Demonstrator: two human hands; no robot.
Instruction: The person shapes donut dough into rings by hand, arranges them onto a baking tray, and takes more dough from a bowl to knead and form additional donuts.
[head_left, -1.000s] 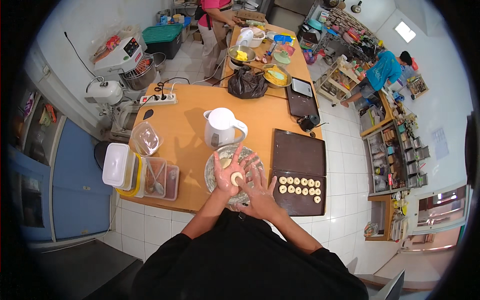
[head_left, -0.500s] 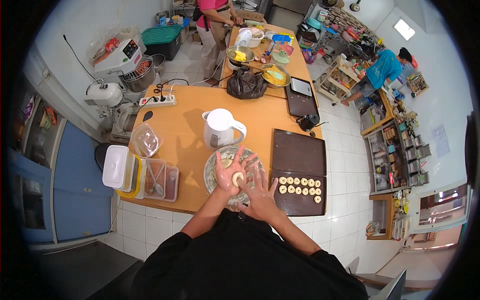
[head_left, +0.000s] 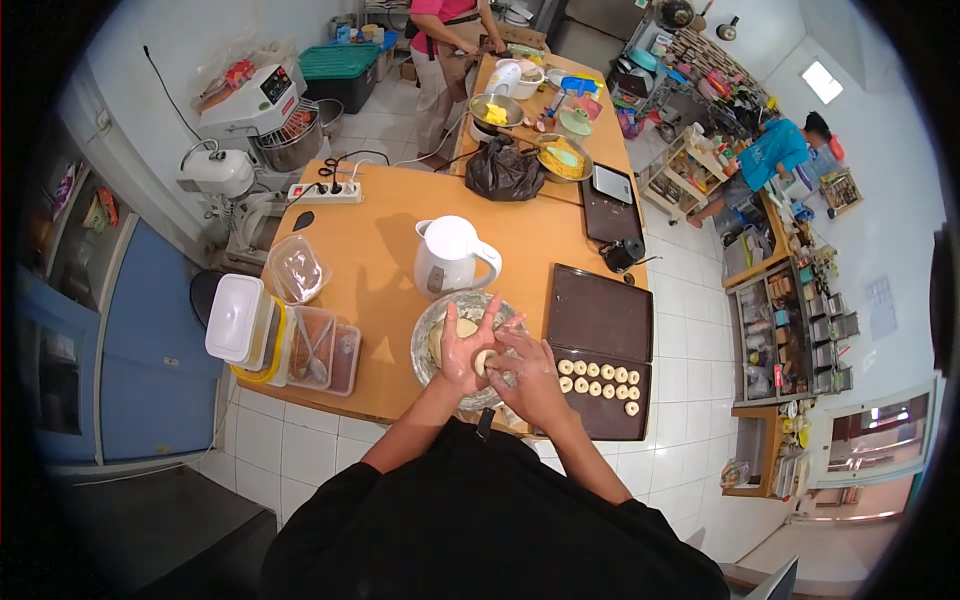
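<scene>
My left hand (head_left: 459,362) is palm up over a flour-dusted bowl (head_left: 420,338), its fingers spread. A small pale dough ring (head_left: 483,362) rests against that palm. From the right, my right hand (head_left: 532,385) reaches across with bent fingers closed on the ring's edge. Pale dough (head_left: 466,328) shows in the bowl behind my left fingers; the hands hide much of the rest. To the right, several similar dough rings (head_left: 594,369) sit in rows on a dark baking tray (head_left: 600,424).
A white electric kettle (head_left: 450,255) stands just behind the bowl. Plastic containers (head_left: 310,345) line the table's left end. Another dark tray (head_left: 600,310) adjoins the one with rings. Farther back are a black plastic bag (head_left: 503,170), a power strip (head_left: 326,192) and two people.
My right hand's fingers have gone from outstretched to bent, closing on the dough ring. My left hand still supports it. The view has shifted slightly.
</scene>
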